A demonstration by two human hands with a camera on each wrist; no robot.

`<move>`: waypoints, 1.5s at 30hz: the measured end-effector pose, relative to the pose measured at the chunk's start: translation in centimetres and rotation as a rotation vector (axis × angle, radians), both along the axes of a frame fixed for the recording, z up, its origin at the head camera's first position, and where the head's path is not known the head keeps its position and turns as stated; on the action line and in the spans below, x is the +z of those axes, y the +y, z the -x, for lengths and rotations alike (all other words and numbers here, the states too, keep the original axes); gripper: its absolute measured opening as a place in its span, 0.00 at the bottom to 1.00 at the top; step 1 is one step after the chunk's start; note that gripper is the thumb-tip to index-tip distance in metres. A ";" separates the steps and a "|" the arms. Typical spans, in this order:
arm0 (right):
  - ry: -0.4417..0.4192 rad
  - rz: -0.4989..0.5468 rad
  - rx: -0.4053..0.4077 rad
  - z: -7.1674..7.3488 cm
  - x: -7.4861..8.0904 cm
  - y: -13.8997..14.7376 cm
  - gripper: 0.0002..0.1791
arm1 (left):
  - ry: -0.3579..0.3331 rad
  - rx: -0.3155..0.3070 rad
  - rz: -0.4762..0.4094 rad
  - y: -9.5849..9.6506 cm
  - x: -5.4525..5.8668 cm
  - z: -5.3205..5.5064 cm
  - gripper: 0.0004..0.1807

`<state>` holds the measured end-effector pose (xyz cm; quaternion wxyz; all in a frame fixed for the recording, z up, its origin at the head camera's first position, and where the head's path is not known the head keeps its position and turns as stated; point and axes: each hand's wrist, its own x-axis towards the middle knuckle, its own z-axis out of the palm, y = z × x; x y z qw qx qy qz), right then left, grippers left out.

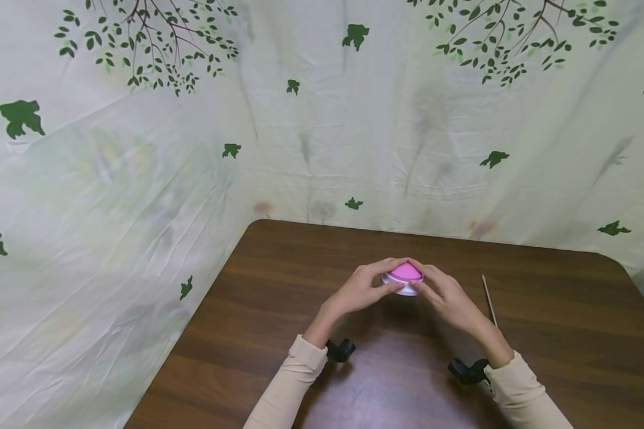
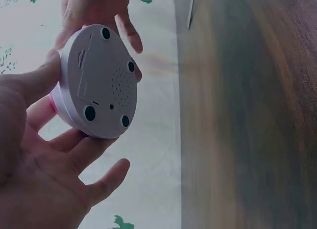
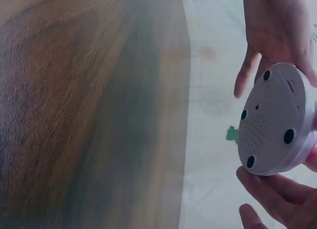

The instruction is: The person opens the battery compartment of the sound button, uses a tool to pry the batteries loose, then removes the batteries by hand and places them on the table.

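Note:
Both hands hold a round push button (image 1: 406, 273) with a pink dome and a white base, raised over the table. My left hand (image 1: 358, 291) grips its left rim, thumb on the near side and fingers round the back. On the opposite rim my right hand (image 1: 453, 298) holds it in the same way. The left wrist view shows the white underside (image 2: 101, 85), with several black round feet, a patch of small speaker holes, a small screw hole and a battery cover outline. In the right wrist view the underside (image 3: 272, 122) is tilted, and the pink top is mostly hidden.
A thin metal rod (image 1: 489, 298) lies on the brown wooden table (image 1: 279, 256) to the right, partly behind my right forearm. Black wrist cameras (image 1: 341, 350) sit at both sleeves. Behind the table's far edge hangs a pale leaf-print cloth (image 1: 322, 149).

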<state>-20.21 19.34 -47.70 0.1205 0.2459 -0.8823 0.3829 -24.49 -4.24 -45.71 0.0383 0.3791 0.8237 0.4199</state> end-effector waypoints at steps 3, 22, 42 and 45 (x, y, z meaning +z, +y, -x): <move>0.025 0.024 -0.021 -0.1 0.1 -0.1 0.28 | -0.042 0.010 -0.065 0.0 0.2 -0.2 0.27; 0.045 0.092 -0.021 -0.7 1.6 0.1 0.32 | -0.247 0.039 -0.289 0.2 1.4 -0.6 0.23; 0.077 0.128 0.057 -0.6 1.0 0.2 0.32 | -0.241 0.014 -0.294 -0.1 2.0 -0.6 0.22; 0.090 0.133 0.079 -0.6 1.1 0.3 0.32 | -0.244 0.007 -0.287 -0.2 2.1 -0.7 0.23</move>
